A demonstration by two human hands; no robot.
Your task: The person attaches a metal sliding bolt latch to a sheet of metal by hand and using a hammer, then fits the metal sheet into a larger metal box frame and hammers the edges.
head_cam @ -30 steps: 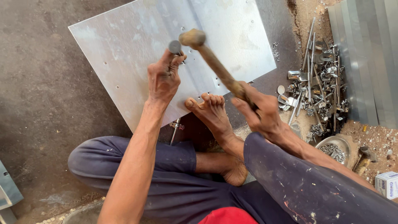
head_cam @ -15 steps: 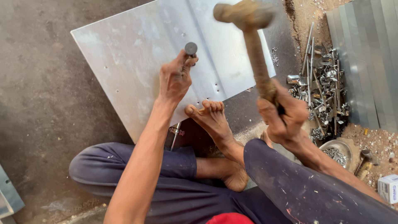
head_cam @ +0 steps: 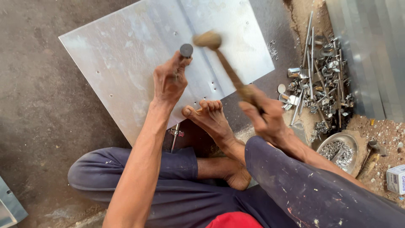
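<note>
hammer over punch on a metal sheet

head view: the left hand (head_cam: 169, 80) is wrapped around a dark round-headed punch (head_cam: 186, 50), fingers pressed together about its shaft, holding it upright on a grey metal sheet (head_cam: 126, 55) that lies on the ground. the right hand (head_cam: 261, 112) is clenched on the wooden handle of a hammer (head_cam: 219, 59); its blurred head hangs just beside the punch's top — whether they touch cannot be told. a bare foot (head_cam: 209, 116) rests with its toes at the sheet's near edge, between the two hands, pinning it down. small punched holes dot the sheet.

to the right, well apart from the punch, lies a heap of metal scraps and rods (head_cam: 320, 80), and nearer the knee a shallow metal dish (head_cam: 339, 150) filled with small bits. a second hammer (head_cam: 371, 154) lies beside that dish — and a small white box (head_cam: 396, 179) sits at the frame's edge. the person's dark trousers fill the foreground, hiding the ground below the sheet.
</note>
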